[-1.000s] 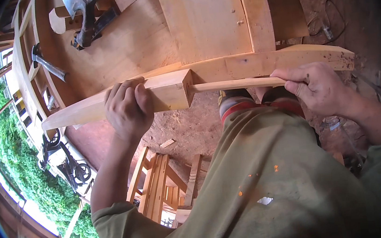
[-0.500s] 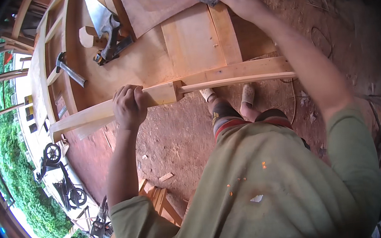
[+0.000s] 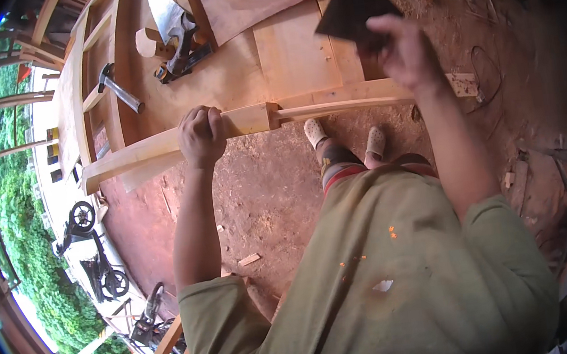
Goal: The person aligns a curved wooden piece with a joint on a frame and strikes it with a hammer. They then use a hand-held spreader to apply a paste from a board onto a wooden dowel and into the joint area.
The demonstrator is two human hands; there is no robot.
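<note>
My left hand (image 3: 202, 137) is wrapped round a pale wooden beam (image 3: 249, 120), which lies level in front of me. A shoulder is cut into the beam, and a narrower strip of wood (image 3: 332, 108) runs on from it to the right. In my right hand (image 3: 409, 54), raised above the beam's right part, is a dark square sheet that looks like sandpaper (image 3: 357, 11). The thumb presses on the sheet's lower right corner; the other fingers are partly hidden and blurred. Below the sheet, pale boards (image 3: 295, 60) lie beyond the beam.
A hammer (image 3: 121, 90) rests on the wooden frame (image 3: 81, 88) at left. Beside it lie a handsaw (image 3: 167, 15), a wood block (image 3: 151, 44) and a black tool with an orange end (image 3: 163, 73). Wood scraps (image 3: 249, 259) dot the floor. Motorbikes (image 3: 89, 251) stand far left.
My right hand has come down toward me and slightly right with the sheet, which now looks larger and darker. My left hand keeps its hold on the beam. The whole view has shifted a little.
</note>
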